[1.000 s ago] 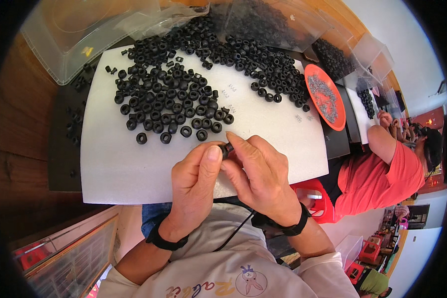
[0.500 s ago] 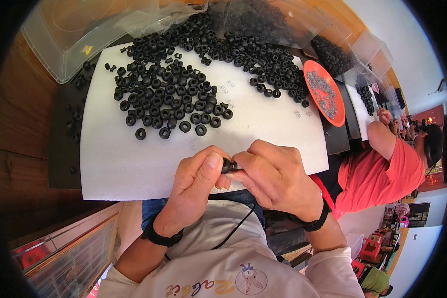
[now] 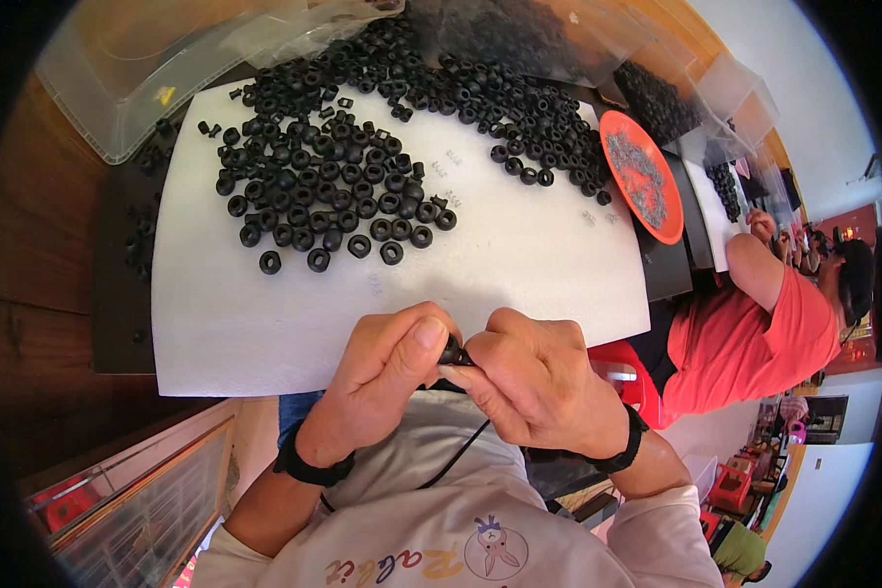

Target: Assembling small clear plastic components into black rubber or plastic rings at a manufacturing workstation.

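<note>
Close to my body, at the near edge of a white foam sheet (image 3: 255, 338), both hands meet. My left hand (image 3: 382, 358) pinches a round black plastic bead-like part (image 3: 450, 349) between thumb and fingers. Against its right side my right hand (image 3: 544, 377) is closed, its fingertips pressed on a smaller black piece that joins or touches the round part; most of that piece is hidden. Beyond my hands lies a spread of black hollow round parts (image 3: 373, 173), with some small spool-shaped black pieces (image 3: 345, 102) among them. Small clusters of thin metal springs (image 3: 451, 200) rest on the foam.
An orange plate (image 3: 669, 230) of small metal springs stands at the right. Clear plastic bins (image 3: 108, 127) line the back, some holding black parts. A co-worker in a red shirt (image 3: 745, 343) sits to the right. More black parts lie on the dark table at the left.
Both hands have drawn slightly lower, toward my body, and closer together. The right fingers now cover more of the black pieces. The view has shifted a little.
</note>
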The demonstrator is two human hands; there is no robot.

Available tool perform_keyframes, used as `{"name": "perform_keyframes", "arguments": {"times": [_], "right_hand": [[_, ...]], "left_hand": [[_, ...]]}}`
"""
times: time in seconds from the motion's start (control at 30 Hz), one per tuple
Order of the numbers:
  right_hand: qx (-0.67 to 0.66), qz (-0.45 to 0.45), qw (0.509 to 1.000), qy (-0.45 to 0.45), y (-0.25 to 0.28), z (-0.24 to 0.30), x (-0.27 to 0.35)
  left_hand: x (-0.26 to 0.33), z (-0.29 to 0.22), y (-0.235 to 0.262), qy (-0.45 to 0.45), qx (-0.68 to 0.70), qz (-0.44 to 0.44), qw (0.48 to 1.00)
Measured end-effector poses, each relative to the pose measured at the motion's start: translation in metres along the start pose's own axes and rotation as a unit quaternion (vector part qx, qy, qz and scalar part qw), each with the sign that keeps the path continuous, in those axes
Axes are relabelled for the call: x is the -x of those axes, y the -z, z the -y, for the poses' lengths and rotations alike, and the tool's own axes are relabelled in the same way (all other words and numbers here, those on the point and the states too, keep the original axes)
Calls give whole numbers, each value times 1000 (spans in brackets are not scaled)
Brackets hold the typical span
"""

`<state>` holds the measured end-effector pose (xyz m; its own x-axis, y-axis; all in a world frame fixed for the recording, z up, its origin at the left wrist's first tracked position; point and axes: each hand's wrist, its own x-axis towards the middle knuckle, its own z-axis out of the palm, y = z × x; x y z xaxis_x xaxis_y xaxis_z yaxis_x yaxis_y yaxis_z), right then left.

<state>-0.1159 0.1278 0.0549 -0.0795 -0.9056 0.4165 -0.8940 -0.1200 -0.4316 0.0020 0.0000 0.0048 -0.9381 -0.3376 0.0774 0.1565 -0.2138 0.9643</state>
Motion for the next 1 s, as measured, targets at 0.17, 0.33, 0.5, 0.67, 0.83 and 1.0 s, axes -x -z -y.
{"name": "perform_keyframes", "arguments": {"times": [0.17, 0.33, 0.5, 0.67, 0.83, 1.0], "right_hand": [[-20, 6, 1000, 12, 2, -2, 1], [19, 9, 1000, 14, 5, 2, -3], [44, 8, 999, 20, 5, 1, -4], [43, -13, 999, 13, 2, 1, -6], [-60, -17, 998, -19, 1, -7, -3], [-206, 18, 963, -174, 2, -4, -7]], "left_hand": [[-1, -2, 2, -7, 27, 27, 999], [-2, -2, 2, -5, 25, 29, 999], [-2, -2, -1, -2, 18, -3, 1000], [-2, 0, -1, -10, 28, -21, 999], [-2, -1, 1, -13, 10, -8, 1000], [-1, 3, 2, -45, 22, 10, 999]]}}
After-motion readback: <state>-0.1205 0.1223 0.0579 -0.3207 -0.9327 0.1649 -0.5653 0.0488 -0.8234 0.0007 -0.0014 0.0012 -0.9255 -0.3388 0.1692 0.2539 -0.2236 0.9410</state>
